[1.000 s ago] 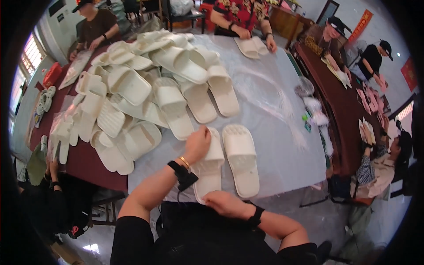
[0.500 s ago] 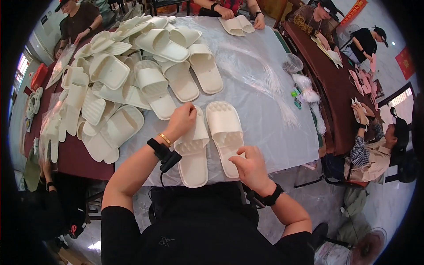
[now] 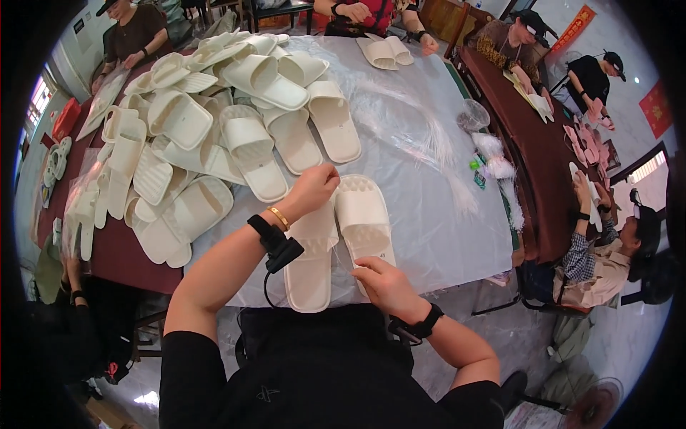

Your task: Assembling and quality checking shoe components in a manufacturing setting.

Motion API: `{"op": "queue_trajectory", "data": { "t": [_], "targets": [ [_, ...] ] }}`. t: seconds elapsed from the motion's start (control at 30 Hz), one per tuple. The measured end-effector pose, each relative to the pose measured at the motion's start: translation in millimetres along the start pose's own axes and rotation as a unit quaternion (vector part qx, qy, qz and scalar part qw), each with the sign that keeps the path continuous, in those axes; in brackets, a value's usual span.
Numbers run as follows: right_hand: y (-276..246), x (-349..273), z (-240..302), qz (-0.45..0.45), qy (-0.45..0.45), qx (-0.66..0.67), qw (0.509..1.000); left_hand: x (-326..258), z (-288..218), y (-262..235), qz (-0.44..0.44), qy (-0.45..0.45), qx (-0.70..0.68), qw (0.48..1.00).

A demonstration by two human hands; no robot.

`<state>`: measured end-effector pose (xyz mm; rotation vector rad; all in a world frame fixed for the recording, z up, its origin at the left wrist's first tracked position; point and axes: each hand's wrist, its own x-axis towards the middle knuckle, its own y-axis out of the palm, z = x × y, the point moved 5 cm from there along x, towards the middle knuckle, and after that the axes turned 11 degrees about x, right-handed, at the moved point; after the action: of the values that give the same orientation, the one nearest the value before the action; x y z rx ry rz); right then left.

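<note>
The single view came from a wide fisheye camera worn on the person's head, the left of a side-by-side pair, and it looked steeply down and forward over the person's own dark lap. The hands, left (image 3: 311, 187) and right (image 3: 380, 280), sat close beneath the lens near the picture's middle, forearms entering from the lower edge. The desk (image 3: 429, 214) stretched away toward the top, its straight edges bowed by the lens. Farther people ringed the upper and right rim, small and distorted. A black circular border closed off the corners.
</note>
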<state>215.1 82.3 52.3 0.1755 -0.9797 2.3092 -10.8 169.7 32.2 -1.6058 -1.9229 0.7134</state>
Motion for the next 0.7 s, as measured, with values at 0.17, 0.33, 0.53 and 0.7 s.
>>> {"op": "queue_trajectory", "data": {
  "t": [0.17, 0.33, 0.53, 0.7],
  "targets": [
    [8, -1, -8, 0.055, 0.074, 0.048, 0.995, 6, 1, 12, 0.057, -0.01, 0.0, 0.998],
    [20, -7, -7, 0.069, 0.082, 0.082, 0.991, 8, 5, 22, 0.068, 0.005, 0.001, 0.998],
    [4, 14, -13, -0.023, -0.008, -0.043, 0.999, 16, 14, 25, 0.083, -0.006, -0.003, 0.997],
    [-1, 28, -40, 0.027, 0.008, -0.075, 0.997, 16, 16, 29, 0.102, -0.005, -0.035, 0.994]
  ]
}}
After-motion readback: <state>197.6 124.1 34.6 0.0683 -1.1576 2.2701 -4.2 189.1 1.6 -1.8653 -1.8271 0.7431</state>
